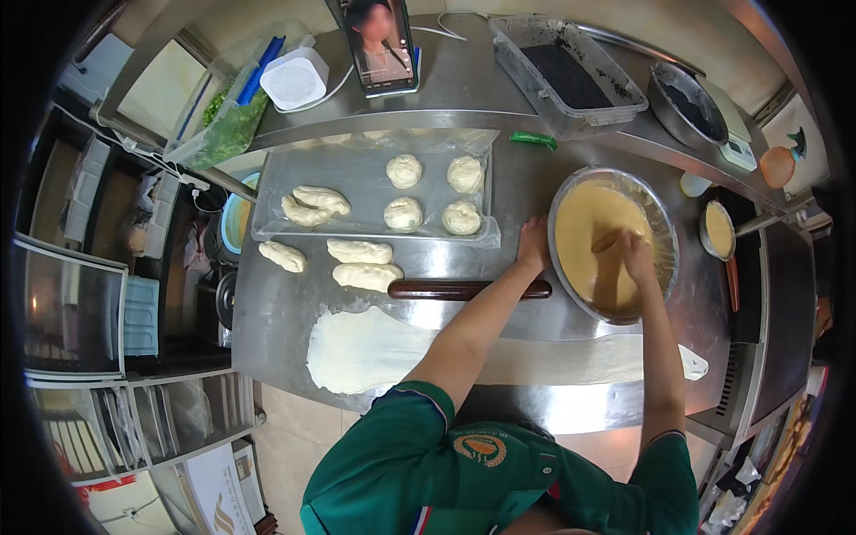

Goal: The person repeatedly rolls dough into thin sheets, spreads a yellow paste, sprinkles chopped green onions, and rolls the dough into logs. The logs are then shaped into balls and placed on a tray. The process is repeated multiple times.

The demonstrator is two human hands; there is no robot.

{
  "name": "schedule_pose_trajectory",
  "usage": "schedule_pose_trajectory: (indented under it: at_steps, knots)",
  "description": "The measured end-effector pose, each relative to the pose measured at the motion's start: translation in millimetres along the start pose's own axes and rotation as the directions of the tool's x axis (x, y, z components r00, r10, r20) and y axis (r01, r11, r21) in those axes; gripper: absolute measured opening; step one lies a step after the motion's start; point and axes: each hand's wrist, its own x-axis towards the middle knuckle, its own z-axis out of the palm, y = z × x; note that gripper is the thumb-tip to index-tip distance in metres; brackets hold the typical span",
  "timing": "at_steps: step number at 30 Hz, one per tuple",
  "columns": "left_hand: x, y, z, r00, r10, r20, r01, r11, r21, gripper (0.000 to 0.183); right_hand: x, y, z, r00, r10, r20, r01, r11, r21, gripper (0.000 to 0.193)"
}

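A large round metal bowl (663, 223) of thick yellow batter (584, 223) stands at the right of the steel worktable. My left hand (533, 242) rests against the bowl's left side, fingers stretched along it. Inside the bowl, my right hand (638, 257) is closed on a tan, rounded tool (608, 241) dipping into the batter; its exact kind is unclear. A dark rolling pin (446, 290) lies left of the bowl, above my left forearm. Below it a long sheet of rolled dough (366, 349) stretches across the table, partly hidden by my forearms.
A plastic-covered tray (357, 196) carries several dough pieces. More dough rolls (360, 251) lie before it. The back shelf bears a phone (379, 49), a white speaker (294, 78), a tub of dark filling (568, 76) and a scale (736, 147). A small batter pan (717, 230) sits far right.
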Motion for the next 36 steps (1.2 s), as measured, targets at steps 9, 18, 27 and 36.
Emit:
schedule_pose_trajectory:
  at_steps: [9, 18, 27, 36]
  knots:
    - [-64.2, -34.8, -78.9, 0.982, 0.18, 0.06, -0.189, 0.932, 0.308, 0.026, -8.2, -14.6, 14.8, 0.817, -0.331, 0.472, 0.301, 0.943, 0.142, 0.057]
    - [-66.8, 49.5, -77.8, 0.873, -0.291, 0.392, 0.488, 0.549, -0.679, 0.043, -48.5, 33.7, 36.5, 0.933, -0.244, 0.265, 0.292, 0.943, -0.162, 0.055]
    - [-87.0, 60.5, -56.0, 0.822, -0.413, 0.392, 0.546, 0.375, -0.749, 0.031, 3.9, -26.7, 45.2, 0.985, -0.16, -0.065, 0.155, 0.985, -0.075, 0.048]
    - [-129.8, 69.9, -53.4, 0.89, -0.159, 0.427, 0.455, 0.274, -0.847, 0.054, -60.8, -50.9, -0.9, 0.94, -0.34, -0.038, 0.338, 0.939, -0.06, 0.034]
